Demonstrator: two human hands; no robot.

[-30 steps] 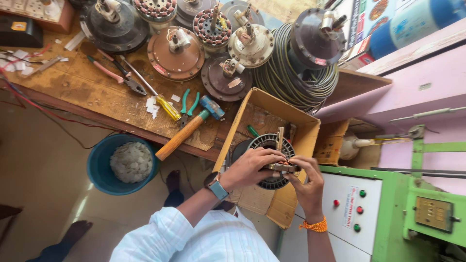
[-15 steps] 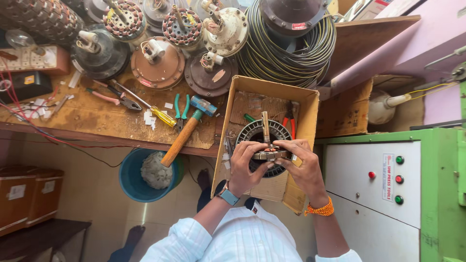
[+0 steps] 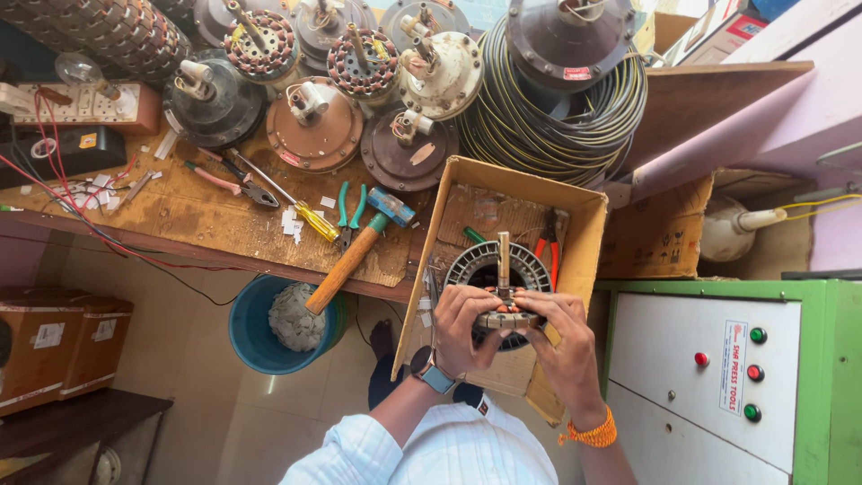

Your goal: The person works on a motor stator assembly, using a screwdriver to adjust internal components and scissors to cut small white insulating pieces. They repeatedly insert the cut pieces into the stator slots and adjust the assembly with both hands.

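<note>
Both hands are down in the cardboard box [image 3: 585, 208], which sits off the edge of the wooden worktop [image 3: 193, 216]. The left hand [image 3: 462, 325] and right hand [image 3: 561, 337] are curled in toward each other, fingers pinching a small flat metal piece [image 3: 507, 319] that lies across the round slotted motor core [image 3: 487, 267]. A straight metal rod [image 3: 504, 262] stands up out of the middle of that core. Red-handled pliers [image 3: 549, 250] lie in the box just beside it. On the worktop there's a hammer [image 3: 359, 247], a yellow screwdriver [image 3: 310, 218], green-handled pliers [image 3: 350, 208] and a bunch of fan motors [image 3: 314, 130]. A blue bucket [image 3: 256, 337] sits on the floor below.
</note>
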